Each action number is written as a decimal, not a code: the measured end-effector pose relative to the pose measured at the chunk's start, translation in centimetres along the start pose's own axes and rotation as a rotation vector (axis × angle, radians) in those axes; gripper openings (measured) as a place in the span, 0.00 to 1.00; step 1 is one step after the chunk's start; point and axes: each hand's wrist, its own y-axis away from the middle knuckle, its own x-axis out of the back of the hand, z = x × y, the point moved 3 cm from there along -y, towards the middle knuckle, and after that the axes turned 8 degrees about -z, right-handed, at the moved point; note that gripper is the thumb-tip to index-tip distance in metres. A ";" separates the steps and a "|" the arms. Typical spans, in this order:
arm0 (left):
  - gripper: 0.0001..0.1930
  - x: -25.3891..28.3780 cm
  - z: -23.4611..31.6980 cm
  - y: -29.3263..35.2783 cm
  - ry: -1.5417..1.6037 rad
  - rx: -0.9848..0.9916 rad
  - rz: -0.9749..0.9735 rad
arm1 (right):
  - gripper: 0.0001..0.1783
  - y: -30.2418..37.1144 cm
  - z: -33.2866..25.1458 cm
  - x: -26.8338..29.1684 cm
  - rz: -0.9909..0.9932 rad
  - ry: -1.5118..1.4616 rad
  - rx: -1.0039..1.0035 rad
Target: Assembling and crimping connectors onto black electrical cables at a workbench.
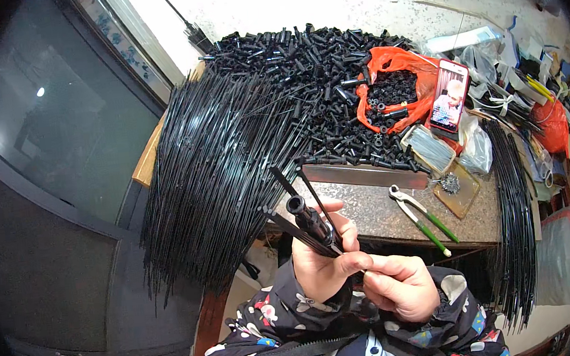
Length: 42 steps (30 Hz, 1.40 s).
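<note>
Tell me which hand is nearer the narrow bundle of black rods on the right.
Right. The right hand is to the left of the bundle of black rods; the left hand, holding a black tube, is farther left.

your left hand (323, 270) partly hides the black tube (313, 226); whatever your right hand (405, 290) may pinch is hidden.

Red-edged phone (449, 97), dark paneled door (47, 269) at left
</note>
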 end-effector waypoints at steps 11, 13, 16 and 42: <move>0.37 -0.2 -0.1 -0.1 -0.044 -0.019 0.007 | 0.18 0.4 0.2 0.4 0.028 -0.087 -0.084; 0.37 -0.2 -0.1 0.0 -0.038 -0.021 0.014 | 0.18 0.3 0.1 0.3 0.029 -0.083 -0.095; 0.36 -0.2 0.1 0.1 -0.026 -0.020 0.034 | 0.18 0.1 0.3 0.3 0.015 -0.086 -0.093; 0.15 -0.2 -0.4 1.3 -0.254 -0.025 0.106 | 0.19 0.6 3.8 -1.7 -0.030 -0.756 0.132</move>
